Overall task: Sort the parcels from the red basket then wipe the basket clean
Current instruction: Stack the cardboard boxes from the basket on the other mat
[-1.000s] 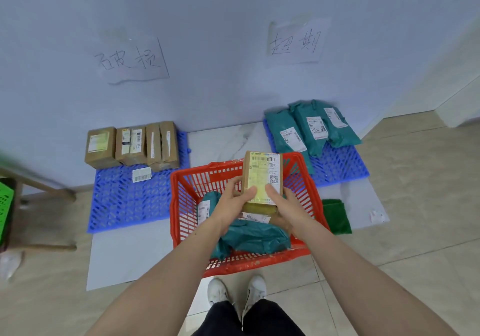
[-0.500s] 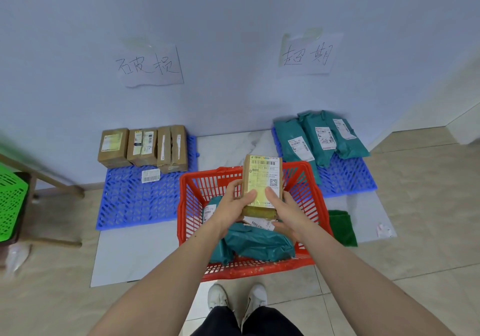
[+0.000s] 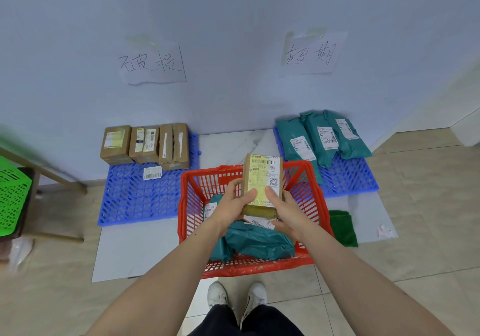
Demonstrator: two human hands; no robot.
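Two blue floor mats are lying against the wall: the left mat (image 3: 135, 198), carrying a row of brown boxes (image 3: 145, 144), is sitting up and to the left of the fingers, and the right mat (image 3: 348, 179), carrying teal mailer bags (image 3: 322, 138), is sitting up and to the right. Directly beneath the fingers the red basket (image 3: 187, 205) is standing on the floor, with teal bags (image 3: 259, 242) lying in it.

Above it, both hands are holding a brown box parcel (image 3: 262, 179) upright, label facing the camera, long axis pointing away toward the wall. The left hand (image 3: 233, 205) is gripping its left edge, and the right hand (image 3: 288, 211) is gripping its right edge, thumbs pressing on the label and fingers (image 3: 235, 183) curling round behind.

Judging by the matching boxes, the coming move is probably heading leftward, which is favouring the left hand as the nearer one.
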